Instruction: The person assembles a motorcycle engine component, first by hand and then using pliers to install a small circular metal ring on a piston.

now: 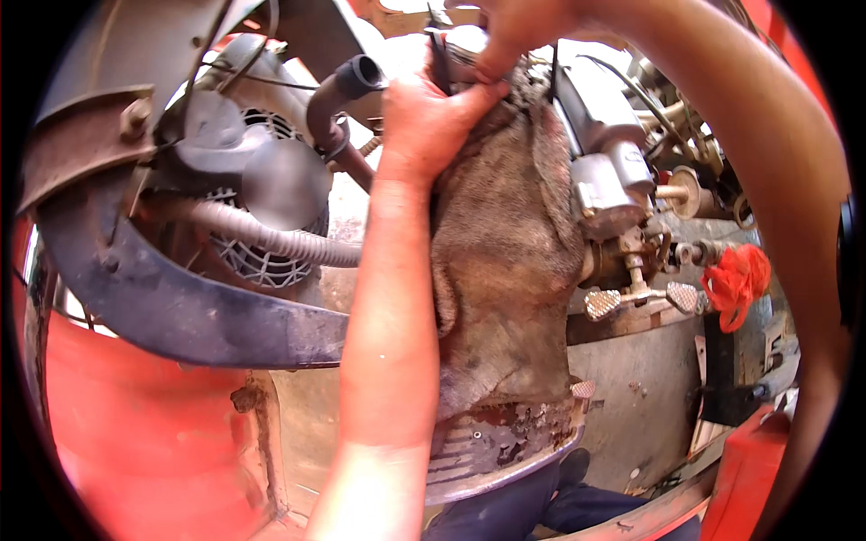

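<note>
A dirty brown cloth point(505, 225) hangs down the middle of the machine, draped over a tall part that it hides. At its upper end my left hand point(428, 122) is closed, thumb pointing right along the cloth's top edge; its fingers curl out of sight behind a dark upright piece. My right hand point(528, 32) reaches in from the upper right, bent down, with its thumb pressed close to the left thumb. Whatever the fingers grip there is too covered to make out. A black curved pipe point(338, 99) with an open end stands just left of my left hand.
Left lie a ribbed grey hose point(262, 230), a round fan grille point(275, 261) and a curved dark metal arm point(198, 316). Metal pedals point(603, 304) and a red crumpled plastic bag point(735, 281) are at right. Below the cloth is a worn ribbed plate point(496, 451).
</note>
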Motion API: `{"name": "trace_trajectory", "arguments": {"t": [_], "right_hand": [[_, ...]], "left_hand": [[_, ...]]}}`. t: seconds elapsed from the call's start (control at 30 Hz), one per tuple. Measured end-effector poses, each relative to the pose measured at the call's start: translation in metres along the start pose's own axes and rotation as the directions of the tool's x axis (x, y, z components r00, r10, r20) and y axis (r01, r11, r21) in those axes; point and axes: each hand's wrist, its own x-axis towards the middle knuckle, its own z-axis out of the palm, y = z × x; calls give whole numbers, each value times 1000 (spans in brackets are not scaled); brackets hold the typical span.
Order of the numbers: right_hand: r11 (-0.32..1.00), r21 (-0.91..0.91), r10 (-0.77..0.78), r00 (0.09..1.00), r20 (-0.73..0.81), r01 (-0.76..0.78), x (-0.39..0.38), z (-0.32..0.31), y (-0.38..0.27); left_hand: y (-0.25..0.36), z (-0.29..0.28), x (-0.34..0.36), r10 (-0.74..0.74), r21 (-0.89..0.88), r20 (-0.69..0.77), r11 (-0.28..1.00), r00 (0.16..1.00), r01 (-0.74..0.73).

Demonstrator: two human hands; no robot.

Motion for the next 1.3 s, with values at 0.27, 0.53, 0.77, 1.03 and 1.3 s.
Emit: {"name": "trace_trajectory", "arguments": {"t": [0.27,0.53,0.77,1.03,1.3], "right_hand": [[971,239,26,998,-51,-14,-8,5,10],[957,271,-48,976,-211,105,-3,18,31],[967,223,-82,981,-177,121,0,15,22],[996,44,-69,967,-245,82,-4,14,7],[988,153,8,985,-175,19,6,15,12]], "left_hand": [[18,5,-6,44,-11,-102,999,994,-45],[15,8,-2,29,-103,-75,994,997,-37],[7,7,-1,50,-53,-94,997,994,-55],[7,9,-1,57,-107,-82,992,995,-66],[7,9,-2,58,-67,-115,996,992,-66]]}}
